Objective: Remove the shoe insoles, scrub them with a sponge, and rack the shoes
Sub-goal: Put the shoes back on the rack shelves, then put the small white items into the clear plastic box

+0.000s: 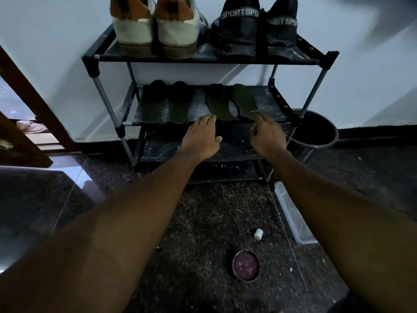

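Left hand [201,137] released, right hand [268,137] grip can't be told, reaching green insoles [220,105] at 12 o'clock: probably light, floppy; pinch near ends.

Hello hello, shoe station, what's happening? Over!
Left hand and right hand touch two insoles, middle shelf. Shoes racked up top. Nothing in the way.

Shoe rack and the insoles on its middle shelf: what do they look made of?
Shoe rack: likely metal tubes, grey with dull sheen, in black plastic-looking joints; shelves seem dusty dark fabric. Insoles: probably foam, matte dark green face; thin and flat.
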